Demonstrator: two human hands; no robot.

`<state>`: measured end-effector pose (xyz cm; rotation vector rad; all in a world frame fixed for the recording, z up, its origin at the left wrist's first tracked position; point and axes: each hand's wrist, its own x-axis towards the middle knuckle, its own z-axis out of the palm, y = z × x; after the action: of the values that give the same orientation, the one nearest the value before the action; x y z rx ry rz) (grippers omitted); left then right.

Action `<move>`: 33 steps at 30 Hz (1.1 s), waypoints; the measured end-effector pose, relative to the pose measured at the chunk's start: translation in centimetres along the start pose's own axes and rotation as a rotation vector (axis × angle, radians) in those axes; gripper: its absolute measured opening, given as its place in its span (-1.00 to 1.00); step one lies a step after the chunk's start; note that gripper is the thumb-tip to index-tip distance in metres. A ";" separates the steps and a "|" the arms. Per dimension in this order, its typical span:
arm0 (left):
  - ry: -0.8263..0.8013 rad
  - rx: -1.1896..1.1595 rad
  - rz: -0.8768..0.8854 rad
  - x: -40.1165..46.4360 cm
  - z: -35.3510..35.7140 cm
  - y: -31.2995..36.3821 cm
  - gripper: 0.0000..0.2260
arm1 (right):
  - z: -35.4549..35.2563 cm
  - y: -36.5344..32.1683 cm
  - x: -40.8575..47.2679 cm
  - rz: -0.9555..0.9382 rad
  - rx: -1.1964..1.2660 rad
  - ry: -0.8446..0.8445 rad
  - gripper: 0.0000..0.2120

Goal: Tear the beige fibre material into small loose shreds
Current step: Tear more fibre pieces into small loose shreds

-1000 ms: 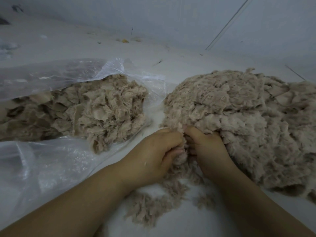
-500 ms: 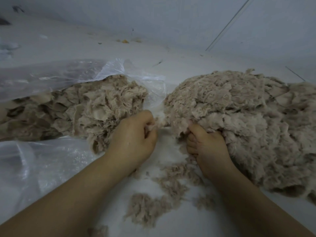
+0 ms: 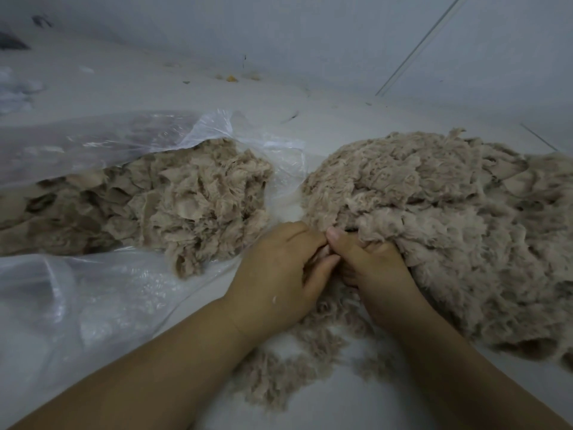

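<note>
A big mound of beige fibre material [image 3: 440,231] lies on the pale floor at the right. My right hand [image 3: 369,268] grips its near left edge, fingers curled into the fibre. My left hand [image 3: 279,268] is pressed against the right one, fingers curled and pinching fibre at the same edge. Small loose shreds [image 3: 288,364] lie scattered on the floor under and in front of both wrists. Another heap of beige fibre pieces [image 3: 173,206] sits at the left, spilling from a clear plastic bag.
The clear plastic bag [image 3: 77,293] spreads over the left side of the floor. A pale wall [image 3: 310,35] runs along the back, with small crumbs of debris [image 3: 231,77] at its foot.
My left hand, which had pulled away to the left toward the bag, has come back to the right hand at the edge of the mound. The right hand has stayed put.
</note>
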<state>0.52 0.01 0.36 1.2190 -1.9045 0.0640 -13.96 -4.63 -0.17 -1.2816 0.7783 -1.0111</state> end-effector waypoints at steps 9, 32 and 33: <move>-0.132 -0.461 -0.459 0.3 0.2 -0.7 -0.83 | 0.0 -0.1 0.1 0.052 -0.001 0.064 -0.52; -0.209 -0.944 -0.769 1.0 -1.3 -1.3 -0.60 | -0.1 0.0 -0.1 0.005 -0.122 -0.041 -0.80; -0.215 -0.947 -0.775 1.1 -1.2 -1.4 -0.59 | -0.1 0.0 -0.2 0.002 -0.134 -0.065 -0.85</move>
<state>2.15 -0.99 1.30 1.1802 -1.2037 -1.2625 -14.11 -4.52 -0.21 -1.4215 0.8083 -0.9237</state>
